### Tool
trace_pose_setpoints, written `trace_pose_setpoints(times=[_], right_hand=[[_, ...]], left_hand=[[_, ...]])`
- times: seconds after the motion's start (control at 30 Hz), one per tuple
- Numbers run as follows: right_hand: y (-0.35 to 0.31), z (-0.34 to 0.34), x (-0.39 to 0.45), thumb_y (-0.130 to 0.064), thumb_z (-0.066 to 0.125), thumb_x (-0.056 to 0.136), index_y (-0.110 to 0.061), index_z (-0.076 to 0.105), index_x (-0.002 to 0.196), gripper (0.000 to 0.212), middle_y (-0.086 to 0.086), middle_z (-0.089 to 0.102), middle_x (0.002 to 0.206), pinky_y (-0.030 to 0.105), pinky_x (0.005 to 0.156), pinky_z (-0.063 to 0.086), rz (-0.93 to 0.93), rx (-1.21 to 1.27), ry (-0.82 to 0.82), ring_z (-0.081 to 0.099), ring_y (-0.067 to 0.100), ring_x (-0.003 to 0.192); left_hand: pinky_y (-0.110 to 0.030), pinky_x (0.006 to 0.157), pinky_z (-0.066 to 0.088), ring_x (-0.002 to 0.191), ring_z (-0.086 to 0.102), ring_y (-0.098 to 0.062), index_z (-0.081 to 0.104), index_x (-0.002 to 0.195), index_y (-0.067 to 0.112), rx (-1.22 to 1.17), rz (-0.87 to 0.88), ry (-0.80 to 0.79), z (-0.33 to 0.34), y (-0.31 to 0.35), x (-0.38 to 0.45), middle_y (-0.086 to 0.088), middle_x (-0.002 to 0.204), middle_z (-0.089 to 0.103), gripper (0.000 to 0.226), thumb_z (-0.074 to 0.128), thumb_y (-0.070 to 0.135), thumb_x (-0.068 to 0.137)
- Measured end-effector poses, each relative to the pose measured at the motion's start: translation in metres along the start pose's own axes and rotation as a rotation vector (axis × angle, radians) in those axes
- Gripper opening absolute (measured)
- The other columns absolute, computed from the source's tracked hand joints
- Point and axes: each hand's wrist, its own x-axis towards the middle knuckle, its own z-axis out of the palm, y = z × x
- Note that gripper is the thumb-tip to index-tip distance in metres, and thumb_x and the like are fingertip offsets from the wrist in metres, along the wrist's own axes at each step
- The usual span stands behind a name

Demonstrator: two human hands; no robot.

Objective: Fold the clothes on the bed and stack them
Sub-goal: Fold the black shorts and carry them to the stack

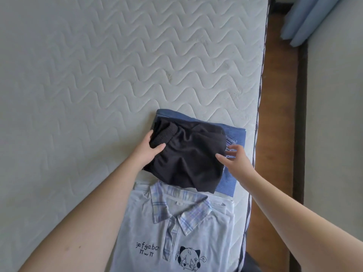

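Head view: my left hand (151,149) grips the waistband edge of the folded black shorts (186,154); my right hand (233,158), fingers spread, touches their right edge. Shorts lie between both hands atop the folded jeans (234,138), long axis running diagonally toward me.

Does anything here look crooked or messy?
Yes. The black shorts sit rumpled and askew on the folded jeans, one corner hanging over the collared shirt. Both hands are at its sides.
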Motion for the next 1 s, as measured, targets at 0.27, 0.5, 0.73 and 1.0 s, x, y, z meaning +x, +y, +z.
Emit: trace_pose_setpoints(times=[0.27, 0.5, 0.73, 1.0], right_hand=[[-0.022, 0.021, 0.036, -0.043, 0.073, 0.083, -0.026, 0.037, 0.140, 0.070, -0.007, 0.057, 0.124, 0.031, 0.088, 0.047, -0.021, -0.025, 0.085, 0.055, 0.017, 0.111], [-0.015, 0.010, 0.051, -0.045, 0.073, 0.082, -0.023, 0.051, 0.115, 0.044, -0.010, 0.058, 0.101, 0.022, 0.069, 0.041, -0.098, -0.070, 0.224, 0.057, 0.014, 0.092], [-0.021, 0.002, 0.068, -0.064, 0.069, 0.075, -0.024, 0.052, 0.105, 0.053, -0.010, 0.056, 0.094, 0.030, 0.065, 0.038, -0.120, -0.324, 0.305, 0.055, 0.015, 0.084], [-0.018, -0.007, 0.069, -0.053, 0.058, 0.091, -0.022, 0.061, 0.114, 0.038, -0.008, 0.063, 0.102, 0.026, 0.074, 0.044, -0.167, -0.206, 0.197, 0.059, 0.014, 0.094]], left_hand=[[-0.039, 0.104, 0.044, 0.124, 0.054, -0.025, 0.038, 0.146, 0.021, 0.083, -0.057, 0.161, 0.009, 0.037, 0.042, 0.000, 0.138, 0.054, 0.096, 0.082, 0.056, 0.068], [-0.030, 0.082, 0.049, 0.101, 0.062, -0.019, 0.060, 0.123, 0.023, -0.007, 0.113, 0.186, 0.009, 0.031, 0.054, 0.002, 0.113, 0.067, 0.027, 0.054, 0.036, 0.099], [-0.041, 0.094, 0.043, 0.114, 0.056, -0.036, 0.051, 0.132, 0.012, 0.304, 0.055, 0.295, 0.023, 0.033, 0.066, -0.015, 0.127, 0.060, 0.038, 0.037, 0.035, 0.105], [-0.034, 0.092, 0.042, 0.116, 0.054, -0.031, 0.047, 0.133, 0.029, 0.434, 0.271, 0.239, 0.025, 0.052, 0.064, -0.009, 0.129, 0.053, 0.049, 0.059, 0.051, 0.091]])
